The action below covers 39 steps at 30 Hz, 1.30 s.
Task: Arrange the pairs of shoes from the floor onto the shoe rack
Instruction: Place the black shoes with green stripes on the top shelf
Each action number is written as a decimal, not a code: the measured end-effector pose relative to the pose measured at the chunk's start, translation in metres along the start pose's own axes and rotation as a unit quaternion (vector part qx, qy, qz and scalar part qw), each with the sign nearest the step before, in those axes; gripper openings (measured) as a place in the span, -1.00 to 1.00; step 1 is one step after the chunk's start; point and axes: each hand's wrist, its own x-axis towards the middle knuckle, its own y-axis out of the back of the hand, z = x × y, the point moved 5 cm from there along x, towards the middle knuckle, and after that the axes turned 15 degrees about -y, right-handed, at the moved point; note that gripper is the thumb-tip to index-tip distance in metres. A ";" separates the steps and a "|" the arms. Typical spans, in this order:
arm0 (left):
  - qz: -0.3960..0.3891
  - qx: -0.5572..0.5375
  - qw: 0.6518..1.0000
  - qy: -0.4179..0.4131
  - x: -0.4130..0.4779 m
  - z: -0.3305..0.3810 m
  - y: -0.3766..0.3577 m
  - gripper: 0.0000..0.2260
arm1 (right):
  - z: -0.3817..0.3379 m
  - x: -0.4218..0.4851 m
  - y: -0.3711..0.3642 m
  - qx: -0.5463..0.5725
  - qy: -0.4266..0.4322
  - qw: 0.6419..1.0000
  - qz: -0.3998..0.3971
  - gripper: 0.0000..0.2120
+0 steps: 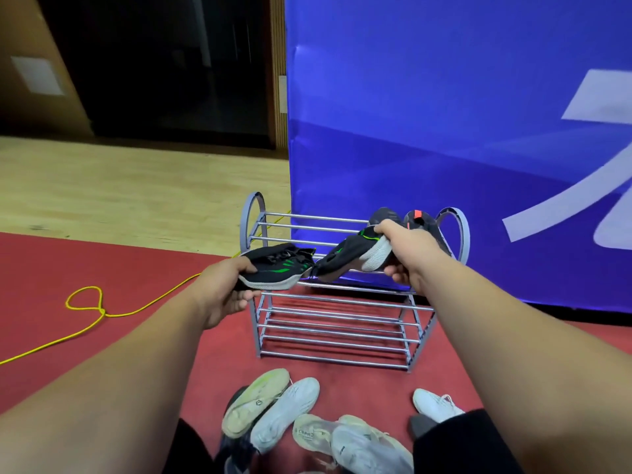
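A grey metal shoe rack with several barred shelves stands on the red floor before a blue banner. My left hand grips the heel of a black shoe with green stripes, held over the rack's left front. My right hand grips its mate, tilted sole-up above the top shelf's middle. A dark pair with an orange heel mark sits at the top shelf's right end, partly hidden by my right hand. Several white and cream shoes lie on the floor near my knees.
The blue banner stands right behind the rack. A yellow cord loops over the red mat on the left. A single white shoe lies at the right by my knee. Wooden floor stretches away at the left.
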 end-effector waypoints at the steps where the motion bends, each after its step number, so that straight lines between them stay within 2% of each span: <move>1: -0.002 -0.016 1.000 0.004 0.003 0.000 0.001 -0.75 | -0.003 0.003 -0.003 0.011 0.003 1.000 0.005 -0.71; 5: -0.026 -0.048 0.998 0.017 0.014 0.009 0.016 -0.80 | -0.030 0.014 -0.005 0.035 0.017 0.999 0.015 -0.73; 11: -0.055 -0.068 0.995 0.047 0.030 0.026 0.037 -0.83 | -0.079 0.028 -0.003 0.003 0.030 0.999 0.016 -0.72; 16: -0.036 -0.112 0.993 0.025 0.045 0.039 0.047 -0.83 | -0.095 0.035 -0.008 0.058 0.028 0.998 0.017 -0.76; 20: -0.024 -0.151 0.988 0.001 0.059 0.039 0.033 -0.85 | -0.083 0.052 -0.032 0.152 0.018 0.988 -0.012 -0.75; 26: -0.049 -0.180 0.982 0.003 0.088 -0.003 -0.013 -0.82 | -0.032 0.098 -0.090 0.234 -0.056 0.968 -0.075 -0.67; 31: -0.046 -0.187 0.981 0.016 0.121 -0.033 -0.033 -0.80 | 0.009 0.127 -0.128 0.335 -0.123 0.915 -0.188 -0.66; 33: -0.052 -0.178 0.982 0.031 0.133 -0.044 -0.038 -0.76 | 0.026 0.135 -0.141 0.322 -0.159 0.906 -0.225 -0.62; 34: -0.052 -0.162 0.984 0.043 0.138 -0.050 -0.039 -0.74 | 0.035 0.138 -0.146 0.287 -0.183 0.912 -0.230 -0.61; 37: -0.026 -0.079 0.993 0.088 0.145 -0.074 -0.038 -0.67 | 0.061 0.144 -0.154 0.169 -0.248 0.928 -0.219 -0.52; 39: -0.014 -0.058 0.993 0.105 0.147 -0.087 -0.035 -0.63 | 0.067 0.148 -0.154 0.155 -0.256 0.929 -0.218 -0.48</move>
